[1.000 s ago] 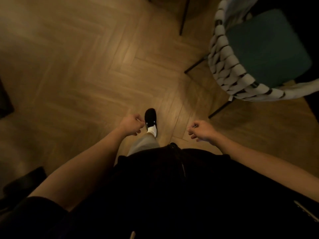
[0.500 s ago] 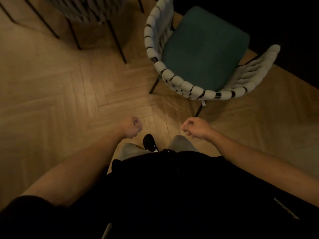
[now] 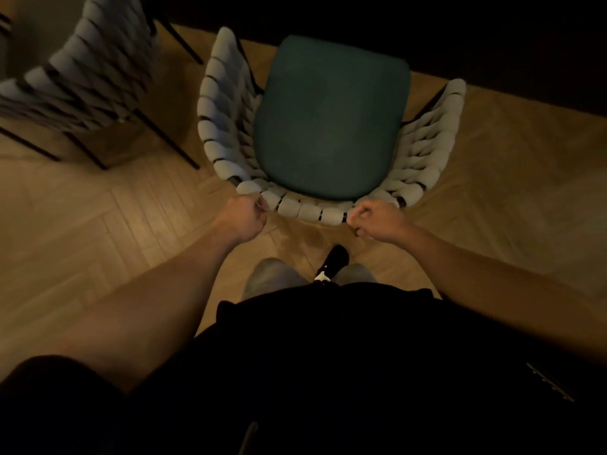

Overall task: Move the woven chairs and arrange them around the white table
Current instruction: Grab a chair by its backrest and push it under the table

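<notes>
At woven chair [image 3: 308,210] backrest: L hand [image 3: 244,216] & R hand [image 3: 377,221], fingers curled.

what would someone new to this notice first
A woven chair with a dark green seat cushion fills the upper middle. The left hand and right hand, both curled, are at its backrest rim. A second woven chair stands upper left.

woven chair [image 3: 226,133] with green seat, curled left hand [image 3: 244,214] and right hand [image 3: 377,221] at its backrest
</notes>
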`<state>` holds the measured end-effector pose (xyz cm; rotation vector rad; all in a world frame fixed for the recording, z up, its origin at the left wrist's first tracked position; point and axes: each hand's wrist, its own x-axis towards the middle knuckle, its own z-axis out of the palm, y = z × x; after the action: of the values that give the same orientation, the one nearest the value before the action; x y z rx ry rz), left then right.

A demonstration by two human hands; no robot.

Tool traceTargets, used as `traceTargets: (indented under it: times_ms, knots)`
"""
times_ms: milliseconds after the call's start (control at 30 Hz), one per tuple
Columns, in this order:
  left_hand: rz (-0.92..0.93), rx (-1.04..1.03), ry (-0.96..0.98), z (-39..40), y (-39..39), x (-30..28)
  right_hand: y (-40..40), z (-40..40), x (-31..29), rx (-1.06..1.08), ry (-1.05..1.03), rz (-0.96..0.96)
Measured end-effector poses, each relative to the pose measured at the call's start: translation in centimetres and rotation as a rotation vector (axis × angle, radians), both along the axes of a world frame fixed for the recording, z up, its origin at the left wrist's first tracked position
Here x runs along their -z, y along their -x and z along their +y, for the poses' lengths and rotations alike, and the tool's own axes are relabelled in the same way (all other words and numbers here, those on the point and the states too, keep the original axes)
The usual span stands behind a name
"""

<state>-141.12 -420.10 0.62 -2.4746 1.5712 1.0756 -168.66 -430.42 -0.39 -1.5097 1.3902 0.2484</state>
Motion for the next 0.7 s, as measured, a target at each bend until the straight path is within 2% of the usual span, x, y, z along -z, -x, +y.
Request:
traceTargets:
  times_ms: [100, 200, 400, 533, 700]
  knots:
    - [-0.066, 0.130, 0.059, -2.5, -0.3, 0.3, 0.4, -2.3, -0.2, 0.010, 0.100, -0.005]
    - [-0.155, 0.312, -0.038, -4.4, -0.9, 0.7, 0.9, -3.7, 0.2, -0.007, 0.110, -0.009]
    - [-0.304, 0.680, -0.379, -7.3, -3.6, 2.3, 1.0, -5.2, 2.2, -0.408, 0.024, 0.131]
    - [-0.362, 0.796, -0.422, -8.3, -5.5, 3.6, -0.5, -5.3, 2.9, -0.739, 0.048, 0.351]
    - [-0.422, 0.953, -0.386, -9.5, -7.1, 4.7, -1.6, -4.8, 3.5, -0.840, 0.075, 0.469]
